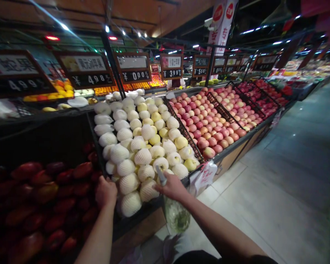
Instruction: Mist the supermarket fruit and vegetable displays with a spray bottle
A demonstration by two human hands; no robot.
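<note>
Well, lower centre, the right hand (172, 186) pinches a blurred plastic bag (177, 217); whether the left hand (106, 192) grips, I can't tell.

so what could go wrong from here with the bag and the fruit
The clear bag hangs from the right hand beyond the display's front edge, so it could drop to the floor if the grip slips.

The left hand is right beside the net-wrapped fruit, packed closely in rows; a knock might set some rolling.
</note>
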